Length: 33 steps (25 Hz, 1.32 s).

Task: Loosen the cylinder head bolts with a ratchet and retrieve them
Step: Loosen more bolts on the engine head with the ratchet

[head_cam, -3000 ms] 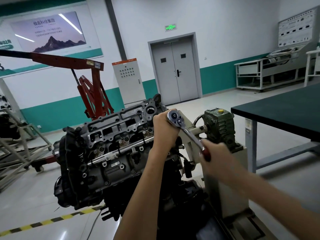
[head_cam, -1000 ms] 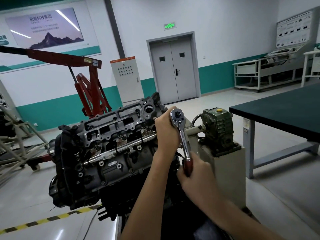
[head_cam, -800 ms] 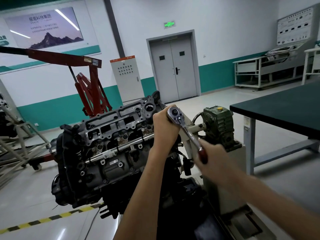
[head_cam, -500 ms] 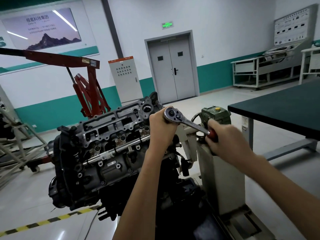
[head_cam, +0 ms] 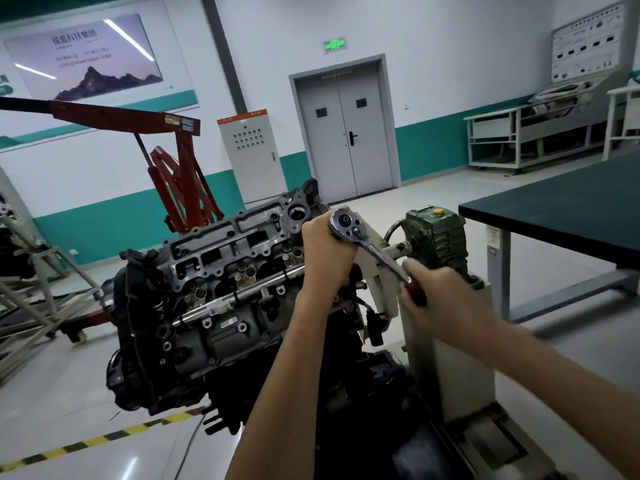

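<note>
Cylinder head (head_cam: 225, 251) on its stand, centre frame. Ratchet (head_cam: 374, 251) at its right end. Left hand (head_cam: 323, 252) wraps below the ratchet's head; right hand (head_cam: 443, 299) grips the red handle. Bolt hidden underneath. Best to hold the drive square and pull smoothly.

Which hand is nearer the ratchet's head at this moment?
Left. The left hand wraps right beneath the ratchet head, touching it; the right hand grips the red handle at the tool's other end, down and to the right.
</note>
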### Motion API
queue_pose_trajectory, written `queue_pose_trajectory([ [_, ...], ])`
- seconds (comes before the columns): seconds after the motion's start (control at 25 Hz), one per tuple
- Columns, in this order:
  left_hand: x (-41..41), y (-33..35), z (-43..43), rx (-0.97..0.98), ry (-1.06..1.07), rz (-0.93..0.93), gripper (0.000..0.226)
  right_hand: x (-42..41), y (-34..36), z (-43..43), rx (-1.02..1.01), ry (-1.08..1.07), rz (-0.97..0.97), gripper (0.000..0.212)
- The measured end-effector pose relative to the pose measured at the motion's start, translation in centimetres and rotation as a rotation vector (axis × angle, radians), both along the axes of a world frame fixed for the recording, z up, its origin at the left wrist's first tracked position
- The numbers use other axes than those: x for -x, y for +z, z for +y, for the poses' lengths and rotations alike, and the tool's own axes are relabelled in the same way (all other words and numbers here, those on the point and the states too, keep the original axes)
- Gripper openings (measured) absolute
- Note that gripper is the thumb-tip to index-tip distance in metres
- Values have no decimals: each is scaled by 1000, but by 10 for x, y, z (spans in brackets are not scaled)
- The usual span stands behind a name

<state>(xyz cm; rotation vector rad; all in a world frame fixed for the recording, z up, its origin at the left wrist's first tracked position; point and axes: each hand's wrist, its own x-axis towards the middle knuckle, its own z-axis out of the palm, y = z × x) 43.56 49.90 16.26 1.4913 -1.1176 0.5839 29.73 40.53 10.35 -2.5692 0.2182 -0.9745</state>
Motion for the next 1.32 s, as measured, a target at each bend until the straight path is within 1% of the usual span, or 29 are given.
queue_pose_trajectory([
  [0.08, -3, 2, 0, -36, -10, 7, 50, -1, 28, -34, 184, -93, -8, 15],
  [0.16, -3, 0, 1, -36, -10, 20, 46, -4, 40, -45, 242, -172, -14, 15],
  [0.2, -2, -1, 2, -12, -14, 28, 45, -4, 36, -41, 206, -186, -6, 13],
  [0.28, 4, -7, -1, 76, -28, 41, 45, -3, 9, -17, 12, -169, -29, 9],
  [0.32, 8, -11, -5, 122, -28, 53, 41, -4, -6, 3, -84, -168, -59, 8],
  [0.4, 12, -15, -13, 185, -31, 101, 32, -12, -26, 46, -286, -119, -146, 16],
  [0.44, 12, -15, -15, 196, -45, 122, 32, -18, -31, 63, -386, -71, -203, 23],
  [0.48, 10, -14, -15, 185, -63, 126, 33, -21, -34, 73, -440, -34, -235, 28],
  [0.52, 7, -12, -13, 154, -76, 114, 36, -21, -33, 74, -434, -18, -227, 27],
  [0.56, 5, -10, -10, 110, -76, 91, 41, -19, -31, 65, -382, -20, -187, 22],
  [0.64, 2, -4, -4, 42, -52, 49, 52, -7, -17, 28, -212, -21, -41, 13],
  [0.68, 1, -2, -3, 17, -45, 49, 54, -1, -5, 5, -120, -16, 18, 11],
  [0.72, 1, -1, -3, -9, -43, 56, 53, 2, 10, -17, 5, -43, 53, 9],
  [0.8, 1, 0, -3, -43, -35, 78, 45, 0, 37, -43, 264, -153, 55, 13],
  [0.84, 1, 0, -1, -44, -29, 78, 44, -2, 42, -46, 300, -175, 40, 14],
  [0.88, 2, -1, 0, -35, -21, 59, 46, -3, 39, -43, 265, -170, 24, 13],
  [0.92, 3, -2, 2, -21, -13, 31, 50, -2, 29, -35, 166, -142, 16, 12],
  [1.0, 7, -6, 1, 21, -4, 10, 52, -1, -3, -3, -96, -78, -2, 15],
  [1.08, 9, -9, -4, 68, -11, 47, 49, -10, -26, 37, -253, -80, -108, 22],
  [1.16, 7, -9, -6, 98, -15, 102, 47, -21, -31, 65, -367, -59, -253, 33],
  [1.2, 6, -8, -6, 100, -18, 108, 49, -24, -31, 72, -400, -42, -273, 37],
  [1.24, 5, -7, -4, 91, -19, 96, 51, -22, -29, 70, -402, -30, -253, 37],
  [1.32, 5, -4, -1, 50, -7, 46, 53, -11, -23, 46, -303, 1, -126, 23],
])
